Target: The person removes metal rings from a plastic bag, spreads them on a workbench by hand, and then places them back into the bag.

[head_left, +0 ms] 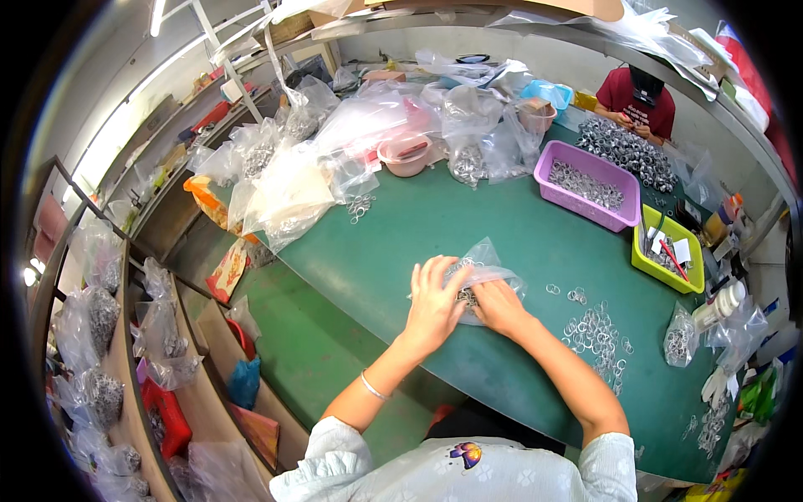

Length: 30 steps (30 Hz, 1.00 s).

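Your left hand (437, 294) lies flat, fingers spread, on one small clear plastic bag (483, 272) of metal rings; your right hand (495, 303) pinches it. It lies mid green desk (401, 243), its long axis running toward the far right.

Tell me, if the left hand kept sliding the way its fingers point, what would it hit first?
The left hand already lies on the small clear bag. Past that is bare green table, then probably the bagged rings beside the pink bowl, though depth is unclear.
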Available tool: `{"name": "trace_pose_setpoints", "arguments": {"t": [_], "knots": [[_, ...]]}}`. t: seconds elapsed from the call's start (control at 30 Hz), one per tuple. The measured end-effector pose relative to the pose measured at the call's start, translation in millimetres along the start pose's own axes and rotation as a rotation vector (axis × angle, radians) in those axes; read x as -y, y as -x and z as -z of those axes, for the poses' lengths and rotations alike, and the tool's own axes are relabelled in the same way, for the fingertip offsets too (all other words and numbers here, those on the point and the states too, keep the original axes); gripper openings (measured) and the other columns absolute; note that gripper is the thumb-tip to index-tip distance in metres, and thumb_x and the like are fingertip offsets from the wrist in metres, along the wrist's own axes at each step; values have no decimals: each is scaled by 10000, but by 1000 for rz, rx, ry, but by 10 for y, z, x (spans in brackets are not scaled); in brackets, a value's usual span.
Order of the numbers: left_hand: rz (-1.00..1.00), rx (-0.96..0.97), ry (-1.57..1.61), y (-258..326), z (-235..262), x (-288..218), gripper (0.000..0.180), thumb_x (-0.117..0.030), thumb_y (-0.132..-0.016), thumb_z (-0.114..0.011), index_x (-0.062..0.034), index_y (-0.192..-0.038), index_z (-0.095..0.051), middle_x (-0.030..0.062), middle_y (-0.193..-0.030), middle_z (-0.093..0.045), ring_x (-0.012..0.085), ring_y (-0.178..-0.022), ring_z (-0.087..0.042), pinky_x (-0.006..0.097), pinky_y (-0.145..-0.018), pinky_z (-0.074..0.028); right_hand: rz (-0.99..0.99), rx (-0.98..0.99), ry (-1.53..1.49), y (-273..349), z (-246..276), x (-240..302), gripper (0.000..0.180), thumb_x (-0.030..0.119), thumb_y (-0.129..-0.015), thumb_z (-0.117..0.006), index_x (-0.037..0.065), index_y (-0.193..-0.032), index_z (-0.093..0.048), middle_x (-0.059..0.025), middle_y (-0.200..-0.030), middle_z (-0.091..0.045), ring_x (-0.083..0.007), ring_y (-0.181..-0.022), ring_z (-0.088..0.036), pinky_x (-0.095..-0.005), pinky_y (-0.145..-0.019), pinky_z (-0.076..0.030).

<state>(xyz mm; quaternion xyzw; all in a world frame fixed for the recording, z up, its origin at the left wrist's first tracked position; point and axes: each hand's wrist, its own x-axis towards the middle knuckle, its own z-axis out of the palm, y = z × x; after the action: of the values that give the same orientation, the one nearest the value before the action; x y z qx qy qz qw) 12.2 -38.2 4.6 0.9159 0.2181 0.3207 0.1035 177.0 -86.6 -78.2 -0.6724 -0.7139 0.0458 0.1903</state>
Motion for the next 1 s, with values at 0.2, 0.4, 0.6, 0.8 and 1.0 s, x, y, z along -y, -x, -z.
{"name": "trace_pose_setpoints", "arguments": {"t": [0.2,0.4,0.6,0.8,1.0], "knots": [[279,119,42,-139,-199,381,380,-14,-735,-619,-66,-1102,-534,166,-1158,-518,311,-1029,-538,414,-827,-449,38,72,19,91,-74,223,402,148,-782,-604,128,-1183,-569,-151,-1342,-432,-363,-1240,-400,-463,-1036,-318],[153,-77,89,-256,-253,304,357,14,-768,-565,-30,-1120,-524,196,-1147,-507,348,-1037,-524,416,-867,-443,6,40,32,72,19,222,417,26,-779,-516,91,-1188,-564,-144,-1363,-421,-341,-1240,-415,-432,-1014,-362],[-262,-204,248,44,-192,-97,331,94,-701,-603,-2,-1018,-585,161,-1079,-553,332,-1022,-543,427,-899,-430,10,-118,-18,260,15,16,328,10,-787,-516,60,-1101,-601,-142,-1231,-527,-322,-1177,-476,-413,-980,-380],[-132,-89,454,562,-421,-284,293,81,-702,-604,8,-986,-606,150,-997,-580,335,-950,-573,408,-856,-458,-161,-149,-476,1171,597,212,377,44,-758,-641,52,-1129,-571,-153,-1190,-549,-334,-1143,-493,-401,-983,-360],[-29,267,568,781,-747,-701,458,-21,-822,-584,1,-1256,-439,213,-1224,-472,376,-1131,-483,406,-932,-418,-703,-303,64,2732,636,82,961,410,-618,-791,31,-1364,-317,-224,-1418,-251,-427,-1319,-205,-528,-1056,-178]]}}
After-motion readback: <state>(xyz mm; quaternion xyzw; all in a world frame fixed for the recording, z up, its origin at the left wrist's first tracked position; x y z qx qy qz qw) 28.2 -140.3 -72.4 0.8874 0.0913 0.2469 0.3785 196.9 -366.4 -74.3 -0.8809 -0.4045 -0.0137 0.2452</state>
